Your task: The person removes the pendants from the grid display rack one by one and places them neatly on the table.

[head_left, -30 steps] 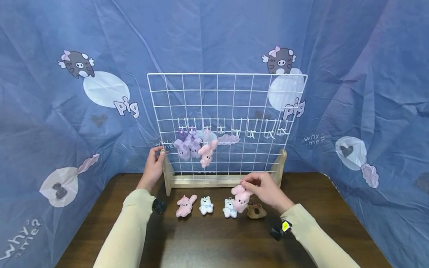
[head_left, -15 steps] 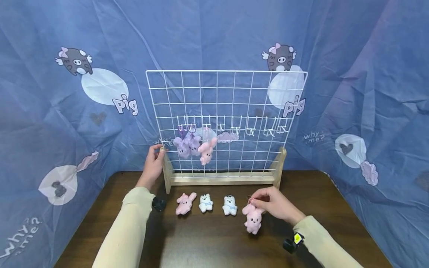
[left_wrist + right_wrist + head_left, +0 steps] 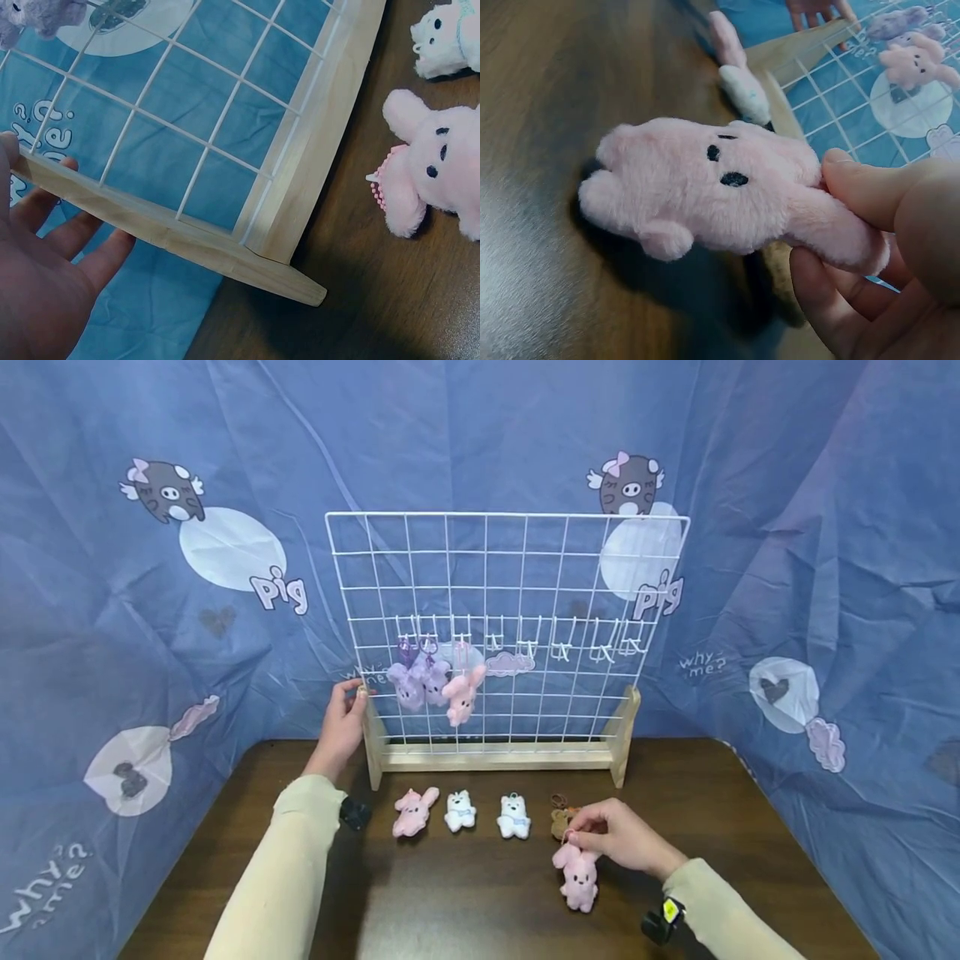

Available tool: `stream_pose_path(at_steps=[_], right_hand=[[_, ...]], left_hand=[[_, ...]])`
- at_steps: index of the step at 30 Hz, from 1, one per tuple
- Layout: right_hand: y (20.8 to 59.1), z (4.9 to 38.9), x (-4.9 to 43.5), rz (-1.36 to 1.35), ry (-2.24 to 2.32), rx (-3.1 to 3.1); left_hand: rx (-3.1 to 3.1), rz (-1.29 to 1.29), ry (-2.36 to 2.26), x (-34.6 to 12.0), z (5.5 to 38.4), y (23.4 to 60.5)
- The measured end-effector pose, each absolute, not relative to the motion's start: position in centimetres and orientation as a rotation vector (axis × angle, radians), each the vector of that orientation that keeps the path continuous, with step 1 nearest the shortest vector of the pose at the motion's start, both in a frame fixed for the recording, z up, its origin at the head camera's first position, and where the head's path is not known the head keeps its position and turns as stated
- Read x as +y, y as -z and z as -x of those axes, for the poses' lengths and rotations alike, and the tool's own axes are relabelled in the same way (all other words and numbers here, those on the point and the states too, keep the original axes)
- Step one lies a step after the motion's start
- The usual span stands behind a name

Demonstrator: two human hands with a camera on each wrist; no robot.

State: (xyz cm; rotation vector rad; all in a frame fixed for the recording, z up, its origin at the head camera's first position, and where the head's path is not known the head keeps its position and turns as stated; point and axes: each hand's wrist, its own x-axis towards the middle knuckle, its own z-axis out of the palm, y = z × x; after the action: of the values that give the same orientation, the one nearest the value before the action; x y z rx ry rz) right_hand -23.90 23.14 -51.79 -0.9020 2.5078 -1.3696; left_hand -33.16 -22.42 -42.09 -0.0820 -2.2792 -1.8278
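My right hand [image 3: 626, 837] pinches a pink plush bunny keychain [image 3: 579, 881] by its top, at the ears and loop. The bunny hangs face outward over the front right of the table; in the right wrist view its pink body [image 3: 697, 187] fills the middle, with thumb and fingers at the ears. Partly behind that hand lies a brown plush keychain [image 3: 561, 823]. My left hand [image 3: 342, 727] grips the left wooden upright [image 3: 372, 743] of a white wire grid rack [image 3: 486, 585]; in the left wrist view the thumb lies on one side of the wood, the fingers [image 3: 109, 259] on the other.
Two purple plush keychains [image 3: 408, 687] and a pink bunny [image 3: 462, 697] hang from the left hooks; several bare hooks [image 3: 561, 652] continue rightward. Before the rack lie another pink bunny [image 3: 413, 814], a white bear [image 3: 460, 812] and a second white bear [image 3: 513, 817]. Blue printed cloth [image 3: 480, 435] surrounds the table.
My right hand has carried the pink bunny toward the table's front and slightly right, off the white bear it overlapped. The left hand stays on the upright.
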Motion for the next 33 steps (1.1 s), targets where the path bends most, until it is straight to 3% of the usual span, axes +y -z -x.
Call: stream_pose_path(at_steps=[9, 19, 33], right_hand=[[53.0, 23.6, 23.2, 0.94, 1.205, 2.537], [53.4, 23.4, 23.3, 0.957, 1.035, 2.587], [52.7, 23.2, 23.7, 0.942, 1.05, 2.577]], left_hand=[[-2.279, 0.077, 1.836, -22.5, 33.3, 42.3], [-2.228, 0.076, 1.818, -23.6, 35.9, 45.5], [-2.235, 0.078, 1.796, -23.7, 36.3, 45.8]])
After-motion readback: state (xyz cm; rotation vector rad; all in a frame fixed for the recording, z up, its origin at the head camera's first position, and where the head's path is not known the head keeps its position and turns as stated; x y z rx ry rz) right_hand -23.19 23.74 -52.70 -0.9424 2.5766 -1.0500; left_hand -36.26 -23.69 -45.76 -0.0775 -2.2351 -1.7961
